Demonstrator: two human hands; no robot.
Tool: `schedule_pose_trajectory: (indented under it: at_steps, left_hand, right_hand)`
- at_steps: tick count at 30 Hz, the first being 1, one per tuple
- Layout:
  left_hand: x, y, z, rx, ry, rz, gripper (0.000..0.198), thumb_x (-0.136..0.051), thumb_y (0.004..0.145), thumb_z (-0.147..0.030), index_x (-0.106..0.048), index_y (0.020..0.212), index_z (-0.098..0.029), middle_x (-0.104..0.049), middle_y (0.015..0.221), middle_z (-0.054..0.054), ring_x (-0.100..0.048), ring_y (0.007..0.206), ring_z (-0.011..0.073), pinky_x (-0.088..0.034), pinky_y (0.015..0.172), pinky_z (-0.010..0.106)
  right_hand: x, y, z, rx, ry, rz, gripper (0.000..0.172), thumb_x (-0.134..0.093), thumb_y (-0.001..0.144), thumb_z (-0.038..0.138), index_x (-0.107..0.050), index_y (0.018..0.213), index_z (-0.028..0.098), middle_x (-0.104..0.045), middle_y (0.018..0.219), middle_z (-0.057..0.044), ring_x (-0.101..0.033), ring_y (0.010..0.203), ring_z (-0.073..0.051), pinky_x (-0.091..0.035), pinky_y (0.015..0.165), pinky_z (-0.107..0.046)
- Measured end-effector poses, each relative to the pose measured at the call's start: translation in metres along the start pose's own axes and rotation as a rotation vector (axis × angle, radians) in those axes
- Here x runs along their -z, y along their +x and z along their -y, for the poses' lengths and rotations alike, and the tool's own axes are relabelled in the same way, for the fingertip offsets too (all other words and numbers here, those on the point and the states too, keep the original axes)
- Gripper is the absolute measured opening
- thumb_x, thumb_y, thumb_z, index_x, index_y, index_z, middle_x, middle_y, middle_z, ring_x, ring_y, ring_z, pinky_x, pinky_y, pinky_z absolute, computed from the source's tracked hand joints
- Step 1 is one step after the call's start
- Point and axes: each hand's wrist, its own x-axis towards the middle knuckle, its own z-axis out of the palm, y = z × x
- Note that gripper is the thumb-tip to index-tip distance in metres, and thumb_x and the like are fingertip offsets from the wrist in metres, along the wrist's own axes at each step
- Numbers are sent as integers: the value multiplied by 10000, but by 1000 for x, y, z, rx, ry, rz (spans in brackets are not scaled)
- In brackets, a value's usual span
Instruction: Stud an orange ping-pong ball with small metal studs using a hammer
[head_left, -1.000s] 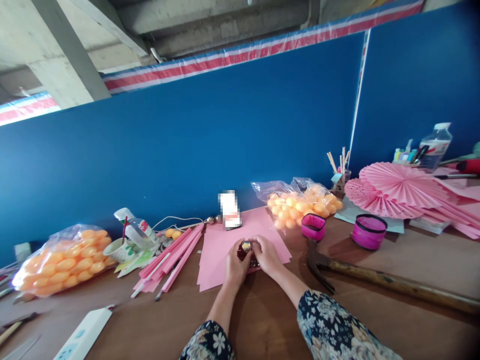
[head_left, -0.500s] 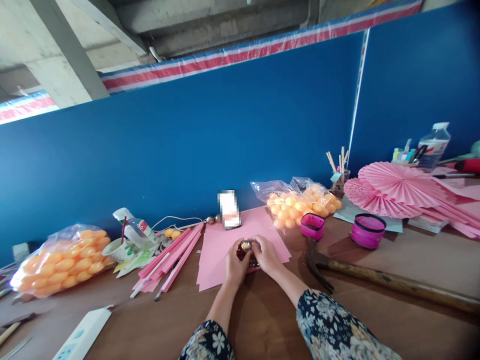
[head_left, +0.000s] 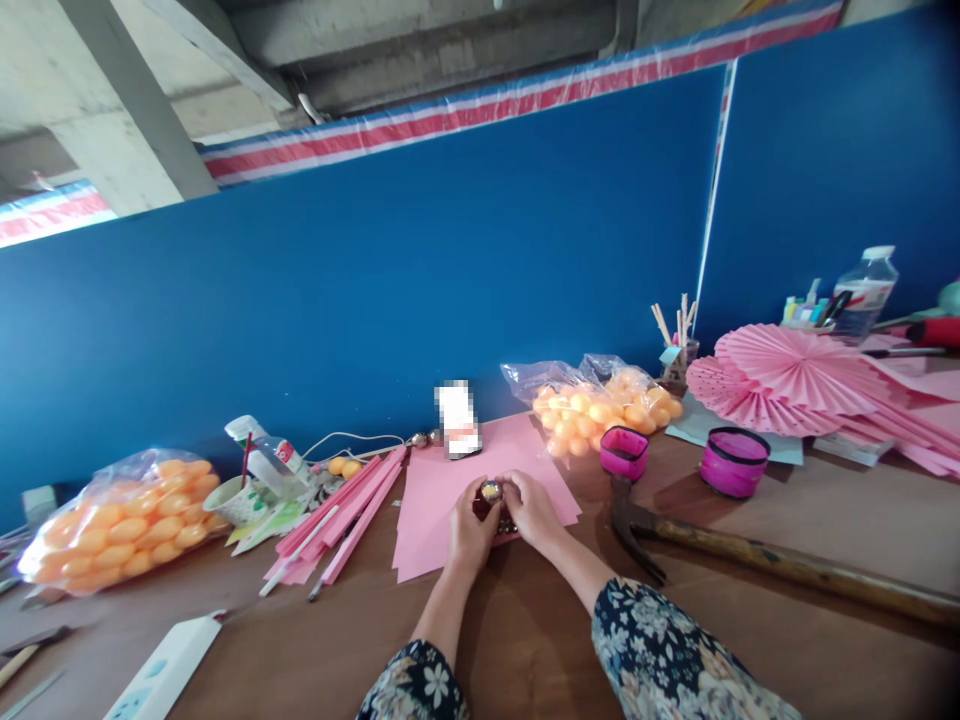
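Observation:
My left hand [head_left: 471, 530] and my right hand [head_left: 534, 512] meet over the pink paper sheets [head_left: 429, 520] at the middle of the table. Between their fingertips sits a shiny metal ball [head_left: 491, 491] with a yellowish glint. The fingers of both hands are closed around it from either side. Below the ball, partly covered by the right hand, are several smaller shiny metal balls [head_left: 507, 526]. What lies directly under the palms is hidden.
A phone with a blurred screen [head_left: 459, 420] stands behind the hands. Pink paper strips [head_left: 349, 515] and a bag of orange balls [head_left: 124, 520] lie left; a power strip [head_left: 165, 670] is nearer. Rightward are a hammer [head_left: 750, 545], magenta bands [head_left: 735, 465] and another ball bag [head_left: 592, 410].

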Motion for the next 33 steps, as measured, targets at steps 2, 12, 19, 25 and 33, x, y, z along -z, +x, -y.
schedule_pose_trajectory:
  at_steps: [2, 12, 19, 25, 33]
  left_hand:
    - [0, 0, -1, 0, -2, 1, 415, -601, 662, -227, -544, 1067, -157, -639, 945, 85, -608, 798, 186, -479, 747, 333]
    - [0, 0, 0, 2, -9, -5, 417, -609, 653, -228, -554, 1059, -155, -640, 952, 87, -606, 812, 189, -474, 758, 332]
    - [-1, 1, 3, -3, -10, -8, 422, -609, 655, -224, -549, 1067, -152, -639, 961, 95, -608, 806, 193, -474, 760, 347]
    - [0, 0, 1, -3, -13, -12, 417, -612, 654, -234, -556, 1060, -156, -642, 954, 91, -606, 820, 197, -473, 767, 348]
    - [0, -1, -3, 7, -30, -31, 410, -631, 630, -223, -577, 1033, -168, -653, 926, 81, -611, 813, 202, -480, 762, 343]
  right_hand:
    - [0, 0, 0, 0, 1, 0, 214, -400, 788, 157, -596, 868, 187, -646, 878, -49, -585, 846, -169, -435, 770, -287]
    - [0, 0, -1, 4, 7, 2, 209, -408, 791, 160, -596, 878, 189, -643, 886, -47, -583, 853, -170, -431, 781, -292]
    - [1, 1, 0, 8, 6, 3, 206, -410, 791, 153, -597, 872, 178, -647, 877, -52, -584, 846, -169, -433, 773, -286]
    - [0, 1, 0, 6, 8, 4, 202, -414, 789, 150, -601, 856, 188, -650, 849, -41, -589, 829, -167, -434, 775, -291]
    - [-1, 1, -3, 14, 18, 0, 211, -408, 793, 159, -599, 875, 192, -647, 875, -42, -586, 844, -166, -437, 773, -287]
